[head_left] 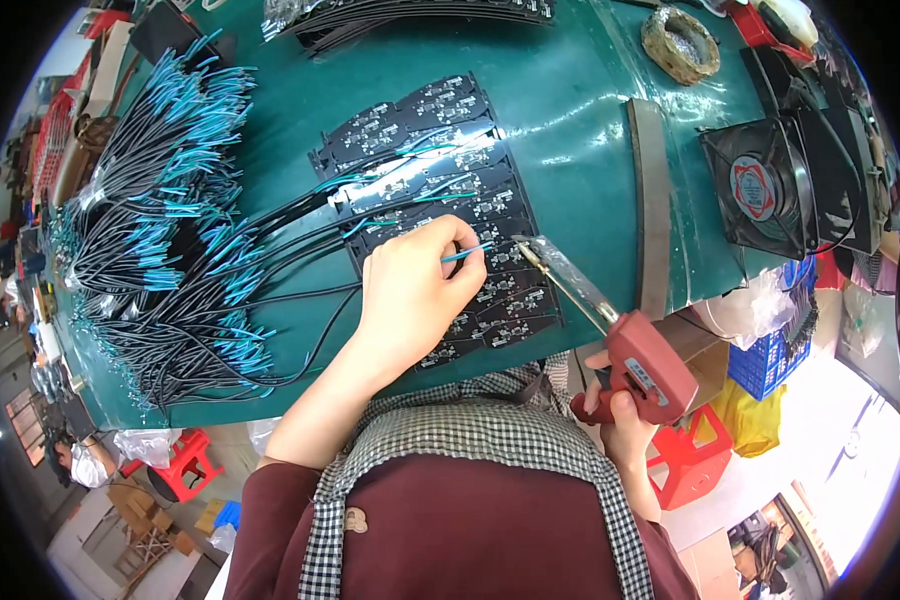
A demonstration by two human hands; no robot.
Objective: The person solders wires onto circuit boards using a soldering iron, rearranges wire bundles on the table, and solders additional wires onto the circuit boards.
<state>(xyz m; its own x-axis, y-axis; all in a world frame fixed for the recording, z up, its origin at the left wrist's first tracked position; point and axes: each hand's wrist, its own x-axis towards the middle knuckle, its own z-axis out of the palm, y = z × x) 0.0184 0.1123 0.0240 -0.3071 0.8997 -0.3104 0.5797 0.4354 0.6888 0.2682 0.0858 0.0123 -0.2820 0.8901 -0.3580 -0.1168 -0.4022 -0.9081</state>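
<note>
My left hand (pixel 410 290) pinches a black cable with blue wire ends (pixel 467 254) between thumb and fingers, just over a panel of black circuit boards (pixel 510 328). Wrapped in my right hand (pixel 625 432) is a red soldering gun (pixel 655 365). Its long metal tip (pixel 570 285) reaches up and left to the panel's right side, close to the wire ends; whether they touch is too small to tell. Several other black cables run from the left onto the panel, their blue ends lying on the upper boards. A shiny metal strip (pixel 405 180) lies across the panel.
Large bundles of black cables with blue ends (pixel 160 240) cover the table's left side. To the right stand a grey bar (pixel 652 210) and a black fan (pixel 770 190). More boards (pixel 420 18) are stacked at the far edge, near a round, crusted ring-shaped holder (pixel 680 48).
</note>
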